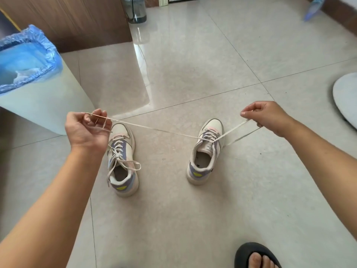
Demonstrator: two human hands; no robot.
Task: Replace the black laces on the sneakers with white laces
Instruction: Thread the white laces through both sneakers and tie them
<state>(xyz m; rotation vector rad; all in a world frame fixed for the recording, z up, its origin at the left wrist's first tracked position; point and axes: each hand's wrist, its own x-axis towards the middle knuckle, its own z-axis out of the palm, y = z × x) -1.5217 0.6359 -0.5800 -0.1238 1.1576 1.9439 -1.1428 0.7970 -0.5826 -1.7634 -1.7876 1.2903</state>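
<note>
Two sneakers on tiled floor (pixel 193 219) at centre frame. Right sneaker (pixel 205 151) threaded with a white lace (pixel 160 130) stretched taut both ways. Left hand (pixel 87 130), centre left, pinching one lace end; right hand (pixel 268 117), centre right, pinching the other. Left sneaker (pixel 122 161) already laced white, loosely tied. Blue-lined bin (pixel 29 74) upper left.

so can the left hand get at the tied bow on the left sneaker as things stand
Probably not yet: the left hand hovers right above the left sneaker, but its fingers pinch the taut pale lace.
</note>
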